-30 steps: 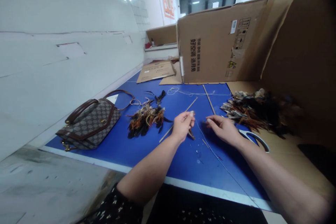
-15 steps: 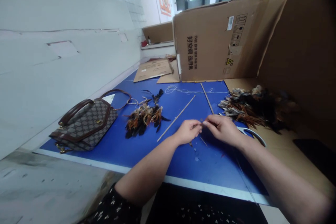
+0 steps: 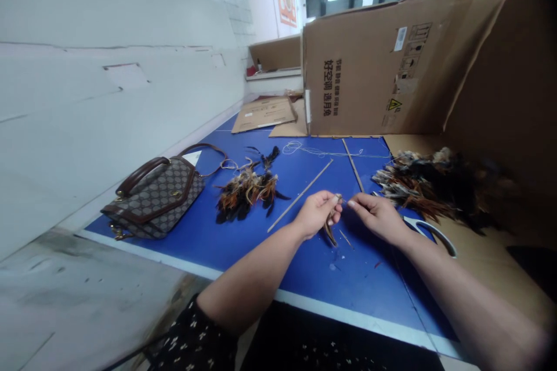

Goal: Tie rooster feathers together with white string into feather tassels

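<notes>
Left hand (image 3: pixel 321 213): one, fingers pinching one brown feather (image 3: pixel 329 235) over the table (image 3: pixel 304 278).
Right hand (image 3: pixel 378 215): one, fingertips closed just beside; contents too small to tell.
Large feather bunches: two, left (image 3: pixel 243 194) and right (image 3: pixel 429 185).
Scissors (image 3: pixel 437 233): one pair, partly hidden.
Handbag (image 3: pixel 159 200): one.

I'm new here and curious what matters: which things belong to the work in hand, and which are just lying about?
Likely in the work:
brown feather in the left hand
left feather bunch
right feather bunch
thin thread at the front
white-handled scissors

Apparently just lying about:
handbag
large cardboard box
flattened cardboard
</notes>
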A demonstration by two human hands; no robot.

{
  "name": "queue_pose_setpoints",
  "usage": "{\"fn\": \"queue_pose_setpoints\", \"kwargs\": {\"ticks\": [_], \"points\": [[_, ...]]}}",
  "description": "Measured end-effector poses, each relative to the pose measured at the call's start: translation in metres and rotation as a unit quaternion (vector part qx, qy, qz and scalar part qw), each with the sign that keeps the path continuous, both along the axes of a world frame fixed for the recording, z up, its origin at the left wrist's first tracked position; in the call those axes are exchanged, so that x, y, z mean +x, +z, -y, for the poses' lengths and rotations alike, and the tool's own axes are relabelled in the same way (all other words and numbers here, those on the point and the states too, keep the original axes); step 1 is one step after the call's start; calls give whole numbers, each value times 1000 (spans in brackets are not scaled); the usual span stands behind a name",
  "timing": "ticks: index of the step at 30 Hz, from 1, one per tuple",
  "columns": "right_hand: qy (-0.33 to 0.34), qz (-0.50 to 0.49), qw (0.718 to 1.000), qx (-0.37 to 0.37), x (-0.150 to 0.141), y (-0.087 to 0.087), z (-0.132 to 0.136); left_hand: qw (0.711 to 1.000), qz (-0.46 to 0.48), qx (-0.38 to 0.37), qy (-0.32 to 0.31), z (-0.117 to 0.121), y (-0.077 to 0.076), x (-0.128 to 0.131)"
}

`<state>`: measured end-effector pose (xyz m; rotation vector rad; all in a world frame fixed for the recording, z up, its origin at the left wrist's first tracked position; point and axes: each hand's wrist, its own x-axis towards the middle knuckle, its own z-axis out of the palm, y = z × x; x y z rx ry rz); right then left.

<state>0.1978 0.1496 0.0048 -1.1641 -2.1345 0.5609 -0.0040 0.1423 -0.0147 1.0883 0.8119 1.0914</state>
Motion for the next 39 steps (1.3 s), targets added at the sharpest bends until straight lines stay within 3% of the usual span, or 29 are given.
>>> {"fn": "queue_pose_setpoints", "kwargs": {"ticks": [6,9,12,14,18,23,31,39], "points": [[56,117,990,53,-10,-3,12,990,-128,20,49,-4,-15,2],[57,173,979,97,-11,-2,15,965,-232,106,57,-1,-14,-1],[42,193,973,117,-5,-1,11,928,-287,240,3,4,-7,-3],[21,179,978,101,0,-1,6,918,-280,277,-47,8,-3,-3],[-11,94,995,41,7,-6,-5,961,-189,179,-95,12,1,-1],[-6,33,999,15,3,-6,-4,992,-92,81,-45,10,4,-1],[6,116,992,40,-10,-5,11,994,-72,43,77,4,-2,5],[0,173,982,74,-17,-14,15,997,26,-21,75,5,-4,12]]}}
